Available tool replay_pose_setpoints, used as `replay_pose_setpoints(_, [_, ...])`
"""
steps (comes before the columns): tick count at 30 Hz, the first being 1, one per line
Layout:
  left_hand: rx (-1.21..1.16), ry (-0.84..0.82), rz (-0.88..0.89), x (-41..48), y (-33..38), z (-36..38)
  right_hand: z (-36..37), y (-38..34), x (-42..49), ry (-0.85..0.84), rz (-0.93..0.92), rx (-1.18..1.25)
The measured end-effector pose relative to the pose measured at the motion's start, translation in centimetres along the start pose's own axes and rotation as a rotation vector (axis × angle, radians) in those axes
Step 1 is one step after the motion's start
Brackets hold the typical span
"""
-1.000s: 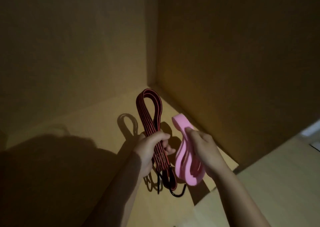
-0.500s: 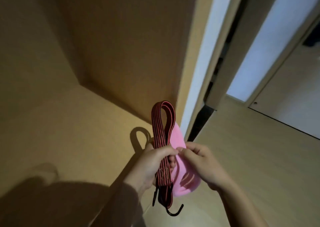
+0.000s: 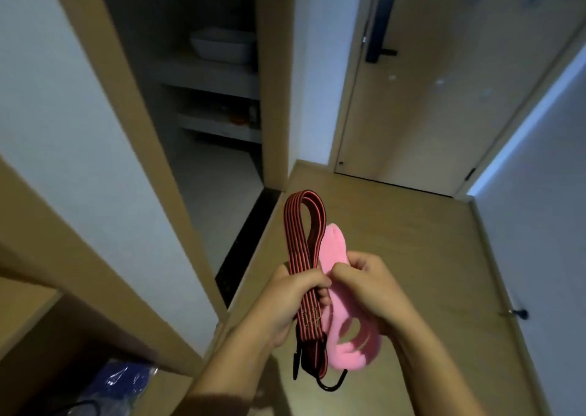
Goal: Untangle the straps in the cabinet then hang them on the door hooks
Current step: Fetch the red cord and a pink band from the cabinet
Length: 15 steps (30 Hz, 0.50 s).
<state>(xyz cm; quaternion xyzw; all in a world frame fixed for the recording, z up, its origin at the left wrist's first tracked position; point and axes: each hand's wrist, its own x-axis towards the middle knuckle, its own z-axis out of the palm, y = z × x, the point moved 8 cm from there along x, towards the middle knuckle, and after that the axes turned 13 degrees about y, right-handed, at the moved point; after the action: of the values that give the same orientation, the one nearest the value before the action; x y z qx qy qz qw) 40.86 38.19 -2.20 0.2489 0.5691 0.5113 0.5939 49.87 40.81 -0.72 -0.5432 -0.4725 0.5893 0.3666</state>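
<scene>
Cabinet shelf [image 3: 166, 392] btm left: blue plastic bag [image 3: 120, 380] on it.

The red strap [image 3: 293, 244] and pink strap [image 3: 336, 252] are now outside the cabinet [image 3: 35, 304].

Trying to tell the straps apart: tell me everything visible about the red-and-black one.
The red-and-black strap is a flat, woven-looking band with lengthwise stripes, folded into an upright loop. Black hooks hang from its lower ends. The left hand grips its middle; the pink strap, held by the right hand, lies against it.
</scene>
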Motion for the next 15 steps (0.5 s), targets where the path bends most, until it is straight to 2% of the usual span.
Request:
replay_pose_setpoints(5, [0.072, -0.076, -0.003, 4.1, 0.2, 7.2, -7.7, 0.0, 3.6, 0.23, -0.028, 0.027])
replay_pose_setpoints(12, [0.153, -0.13, 0.029, 12.1, 1.8, 14.5, -13.1, -0.1, 11.5, 0.345, 0.085, 0.405])
replay_pose_setpoints(15, [0.167, -0.158, 0.029, 16.8, 3.4, 17.3, -15.2, -1.3, 15.9, 0.421, 0.08, 0.42])
